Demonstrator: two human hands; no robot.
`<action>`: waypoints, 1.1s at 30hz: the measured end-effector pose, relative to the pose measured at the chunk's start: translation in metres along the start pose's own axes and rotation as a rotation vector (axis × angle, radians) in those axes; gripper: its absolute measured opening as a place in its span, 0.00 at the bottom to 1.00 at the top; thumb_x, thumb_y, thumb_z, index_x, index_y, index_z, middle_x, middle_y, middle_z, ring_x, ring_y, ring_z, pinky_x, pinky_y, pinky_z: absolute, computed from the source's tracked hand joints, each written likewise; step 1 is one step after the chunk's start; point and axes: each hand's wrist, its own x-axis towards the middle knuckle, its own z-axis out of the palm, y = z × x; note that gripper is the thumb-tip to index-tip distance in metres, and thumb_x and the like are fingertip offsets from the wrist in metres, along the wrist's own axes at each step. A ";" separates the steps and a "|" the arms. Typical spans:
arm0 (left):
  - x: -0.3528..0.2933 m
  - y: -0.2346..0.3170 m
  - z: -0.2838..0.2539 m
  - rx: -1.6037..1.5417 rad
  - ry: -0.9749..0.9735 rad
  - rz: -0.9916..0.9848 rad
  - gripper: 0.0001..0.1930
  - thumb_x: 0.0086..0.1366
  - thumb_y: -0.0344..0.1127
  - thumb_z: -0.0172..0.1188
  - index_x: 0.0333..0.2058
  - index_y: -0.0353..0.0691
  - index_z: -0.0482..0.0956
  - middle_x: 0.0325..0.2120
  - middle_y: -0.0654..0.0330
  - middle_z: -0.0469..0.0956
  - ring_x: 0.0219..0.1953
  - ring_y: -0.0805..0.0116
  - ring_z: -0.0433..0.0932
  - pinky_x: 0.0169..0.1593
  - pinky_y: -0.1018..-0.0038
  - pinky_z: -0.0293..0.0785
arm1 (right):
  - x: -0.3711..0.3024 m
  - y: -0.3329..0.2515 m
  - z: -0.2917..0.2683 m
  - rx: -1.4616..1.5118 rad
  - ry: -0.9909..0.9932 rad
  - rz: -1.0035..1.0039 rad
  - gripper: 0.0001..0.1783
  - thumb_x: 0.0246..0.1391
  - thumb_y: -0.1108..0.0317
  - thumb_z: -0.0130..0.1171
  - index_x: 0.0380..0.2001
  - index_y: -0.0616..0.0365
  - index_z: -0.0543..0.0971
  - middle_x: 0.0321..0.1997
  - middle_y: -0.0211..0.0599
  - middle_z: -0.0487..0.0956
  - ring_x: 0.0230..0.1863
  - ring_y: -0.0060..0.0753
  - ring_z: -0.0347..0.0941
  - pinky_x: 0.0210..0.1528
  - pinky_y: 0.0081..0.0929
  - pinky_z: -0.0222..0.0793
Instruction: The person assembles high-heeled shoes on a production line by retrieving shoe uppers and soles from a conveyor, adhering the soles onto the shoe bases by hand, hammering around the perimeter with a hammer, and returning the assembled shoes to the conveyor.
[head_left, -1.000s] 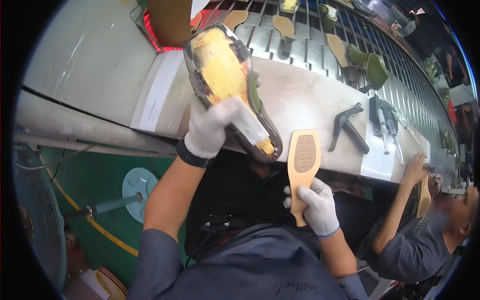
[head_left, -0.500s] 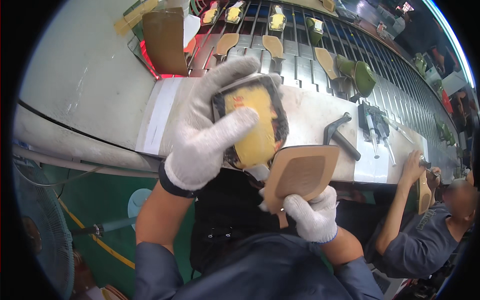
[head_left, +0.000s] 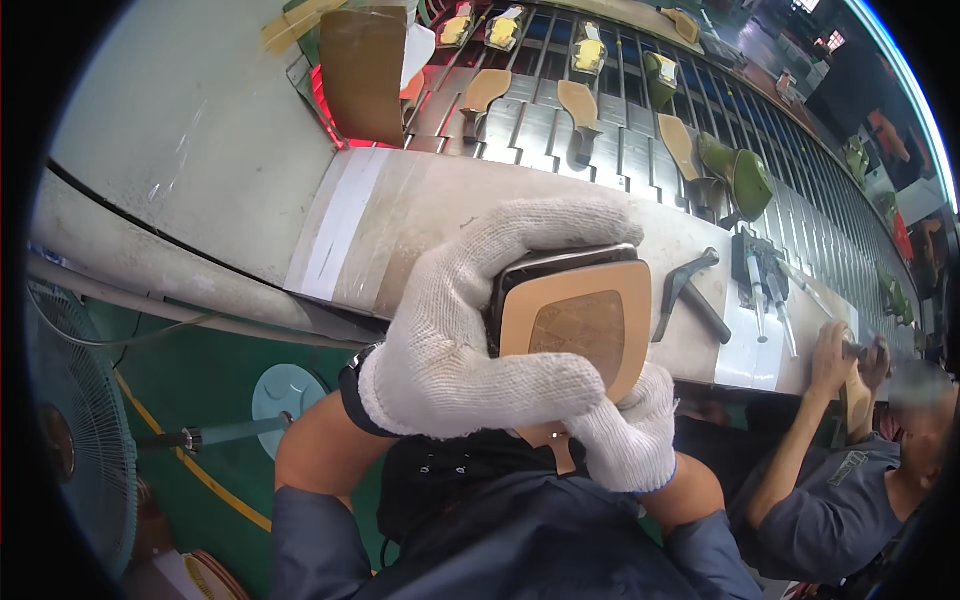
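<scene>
In front of my body a tan shoe sole (head_left: 635, 310), with a brown textured patch on its forepart, lies against a dark shoe upper (head_left: 508, 275). The upper is mostly hidden behind the sole; its dark edge shows at the left and top. My left hand (head_left: 440, 335), in a white knit glove, is closed round both, fingers over the far toe edge and thumb across the sole. My right hand (head_left: 635, 435), gloved too, grips the lower, narrower part of the sole. Its fingers are partly hidden underneath.
A hammer (head_left: 700, 300) and a black holder with white-handled tools (head_left: 758, 285) lie on the bench (head_left: 430, 215). Beyond, tan soles (head_left: 578, 105), yellow-bottomed uppers (head_left: 588, 50) and a green shoe (head_left: 748, 185) rest on a conveyor. A co-worker's hands (head_left: 830, 360) work at right; a fan (head_left: 85, 430) stands left.
The sole and the upper, held apart before, are now together. My left hand has turned the upper's yellow underside out of sight behind the sole and wrapped round both.
</scene>
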 end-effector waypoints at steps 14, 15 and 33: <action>-0.007 0.020 0.017 -0.014 0.143 -0.182 0.34 0.66 0.38 0.71 0.68 0.29 0.73 0.64 0.38 0.80 0.67 0.49 0.81 0.71 0.53 0.79 | -0.011 -0.001 -0.006 0.011 0.007 0.027 0.14 0.73 0.63 0.66 0.42 0.64 0.91 0.27 0.27 0.86 0.27 0.13 0.77 0.31 0.23 0.74; -0.009 0.019 0.016 0.033 0.095 -0.146 0.33 0.65 0.36 0.70 0.67 0.29 0.74 0.64 0.38 0.80 0.67 0.49 0.81 0.71 0.53 0.79 | -0.012 0.001 -0.011 -0.014 -0.023 0.041 0.13 0.73 0.63 0.66 0.43 0.63 0.91 0.27 0.27 0.87 0.25 0.13 0.76 0.29 0.22 0.73; 0.000 -0.002 0.007 0.006 -0.067 0.058 0.36 0.80 0.56 0.50 0.69 0.25 0.73 0.68 0.36 0.77 0.70 0.47 0.78 0.74 0.52 0.74 | -0.008 -0.005 -0.018 -0.057 0.018 0.034 0.14 0.71 0.64 0.66 0.37 0.64 0.91 0.20 0.30 0.83 0.21 0.17 0.77 0.28 0.23 0.74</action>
